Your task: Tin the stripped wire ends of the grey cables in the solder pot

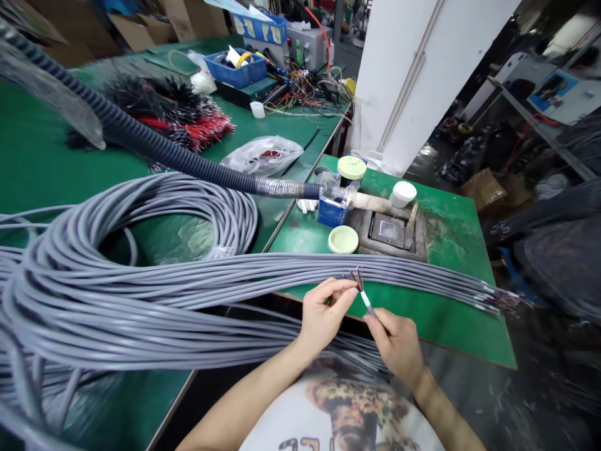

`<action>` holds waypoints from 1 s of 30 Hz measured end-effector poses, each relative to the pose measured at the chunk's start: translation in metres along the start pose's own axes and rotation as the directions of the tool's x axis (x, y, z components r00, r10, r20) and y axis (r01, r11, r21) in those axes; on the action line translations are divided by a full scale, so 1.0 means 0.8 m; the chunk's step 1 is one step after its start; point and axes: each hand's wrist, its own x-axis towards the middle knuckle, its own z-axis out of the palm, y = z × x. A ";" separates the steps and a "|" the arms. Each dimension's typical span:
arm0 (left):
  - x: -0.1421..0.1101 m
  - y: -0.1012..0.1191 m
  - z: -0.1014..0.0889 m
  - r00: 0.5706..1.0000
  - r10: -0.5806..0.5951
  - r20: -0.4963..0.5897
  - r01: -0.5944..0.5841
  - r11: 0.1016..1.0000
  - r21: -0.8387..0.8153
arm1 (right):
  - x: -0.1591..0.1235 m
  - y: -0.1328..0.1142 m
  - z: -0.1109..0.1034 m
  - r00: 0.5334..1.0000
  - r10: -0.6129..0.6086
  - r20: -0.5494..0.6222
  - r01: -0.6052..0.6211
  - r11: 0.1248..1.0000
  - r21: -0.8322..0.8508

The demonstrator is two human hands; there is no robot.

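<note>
Your white T-shirt (277, 423) has a brown-and-yellow print (357, 401) with dark lettering (300, 443) below it; your left hand (326, 316) and right hand (397, 344) are bare.

Wiring workshop — green workbench (462, 216), cable coils (117, 300)

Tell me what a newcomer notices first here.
A mass of grey multi-core cable sweeps across the green bench at left and fans out rightward. Above it, a black corrugated conduit slants across the view. Lower centre, the left hand and right hand pinch a stripped cable end with thin coloured wires.
</note>
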 end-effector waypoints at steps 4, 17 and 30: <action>0.004 0.002 0.003 0.984 -0.180 -0.006 0.178 0.973 -0.147 | 0.000 0.002 0.003 0.999 -0.030 -0.011 0.029 0.999 -0.045; 0.017 0.001 0.006 0.967 -0.253 0.034 0.252 0.929 -0.271 | 0.003 0.003 0.010 0.996 -0.085 0.003 0.084 0.988 -0.132; -0.009 -0.024 0.023 0.922 -0.334 0.194 0.375 0.657 -0.653 | 0.008 0.003 0.011 0.996 -0.076 -0.044 0.079 0.995 0.068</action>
